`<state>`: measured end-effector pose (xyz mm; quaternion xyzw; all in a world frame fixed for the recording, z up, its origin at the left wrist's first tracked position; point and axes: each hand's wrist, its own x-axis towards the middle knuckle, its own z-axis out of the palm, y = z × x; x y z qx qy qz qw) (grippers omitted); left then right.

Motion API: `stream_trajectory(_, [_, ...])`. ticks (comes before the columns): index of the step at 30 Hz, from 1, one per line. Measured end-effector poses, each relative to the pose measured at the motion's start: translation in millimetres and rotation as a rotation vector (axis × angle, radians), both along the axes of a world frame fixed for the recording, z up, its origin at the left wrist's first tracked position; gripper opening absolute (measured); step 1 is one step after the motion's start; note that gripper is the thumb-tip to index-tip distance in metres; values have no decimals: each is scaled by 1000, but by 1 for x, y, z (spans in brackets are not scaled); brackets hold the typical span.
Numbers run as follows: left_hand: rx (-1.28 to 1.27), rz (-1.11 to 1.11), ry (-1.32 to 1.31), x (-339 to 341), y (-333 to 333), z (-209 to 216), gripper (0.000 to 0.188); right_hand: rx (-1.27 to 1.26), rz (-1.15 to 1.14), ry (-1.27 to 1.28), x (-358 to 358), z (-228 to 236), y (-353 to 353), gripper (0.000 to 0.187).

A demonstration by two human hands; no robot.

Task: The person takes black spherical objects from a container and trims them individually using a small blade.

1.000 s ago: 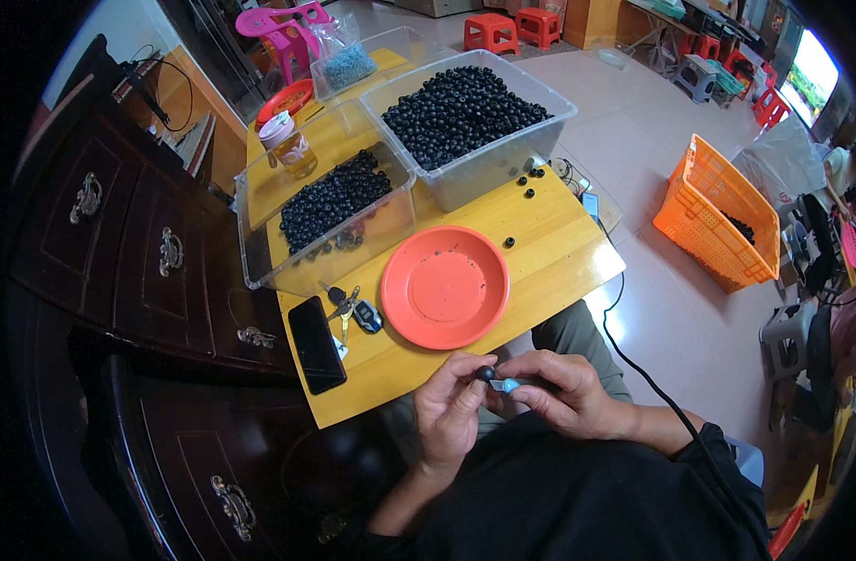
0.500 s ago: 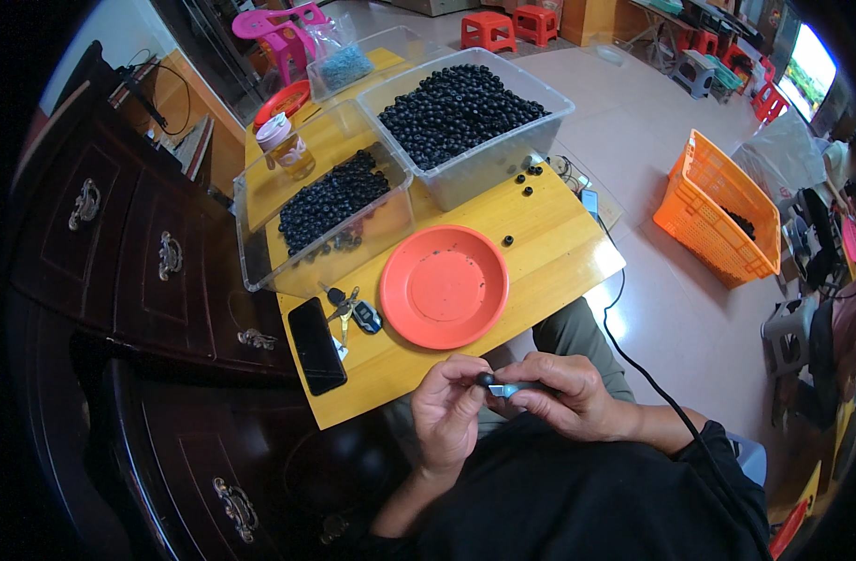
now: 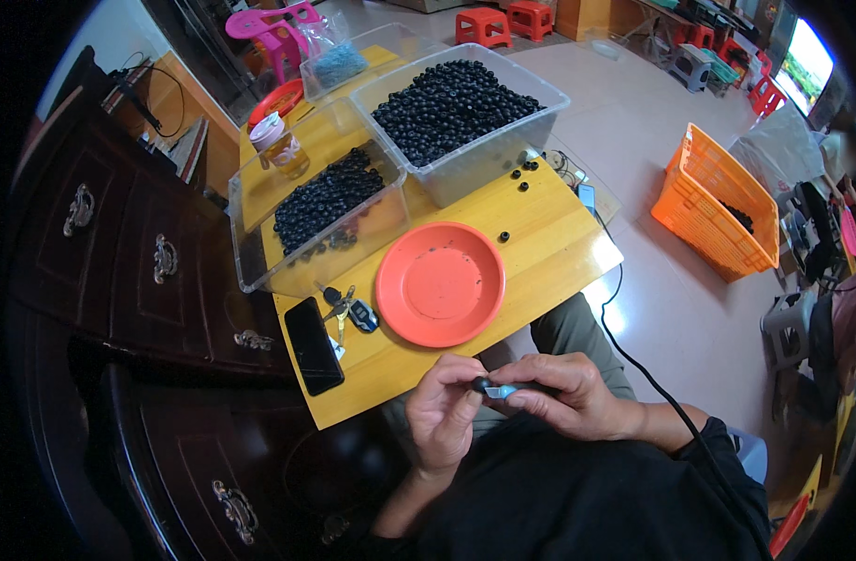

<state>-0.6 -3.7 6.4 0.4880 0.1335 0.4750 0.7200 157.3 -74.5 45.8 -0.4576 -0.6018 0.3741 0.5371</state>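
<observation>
Just past the table's near edge, my left hand [image 3: 442,409] pinches a small round black piece [image 3: 481,384] between thumb and fingers. My right hand [image 3: 573,397] is closed on a small knife [image 3: 499,392], which has a short pale blade, a light-blue part and a dark handle. The blade lies against the right side of the black piece. Beyond my hands sits a red plastic basin [image 3: 439,285] with a few dark specks in it. Farther off, a large clear bin [image 3: 489,178] is heaped with black pieces, and a lower clear bin [image 3: 245,229] holds a smaller pile.
On the yellow table [image 3: 559,234] lie a phone [image 3: 313,346], keys [image 3: 344,313] and several loose black pieces. A lidded drink bottle [image 3: 283,150] stands by the lower bin. Dark drawers [image 3: 133,234] line the left. An orange basket [image 3: 713,206] and a black cable [image 3: 647,374] are to the right.
The blade has turned slightly, now lying flatter along the black piece. Both hands keep their grips, and the whole view has shifted a little.
</observation>
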Motion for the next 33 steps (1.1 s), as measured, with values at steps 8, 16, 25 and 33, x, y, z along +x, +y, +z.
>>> stream_trajectory(8, [4, -1, 17, -1, 1, -1, 16, 30, -18, -48, 0, 0, 2, 24])
stream_trajectory(16, [150, 24, 89, -4, 0, -2, 15, -44, 23, 42, 3, -1, 0, 22])
stream_trajectory(25, [-47, -28, -7, -2, -4, -2, 13, -478, 112, 707, -3, -9, -1, 19])
stream_trajectory(33, [-62, 2, 41, 4, -9, -1, 18, -563, 68, 814, -5, -4, 5, 14])
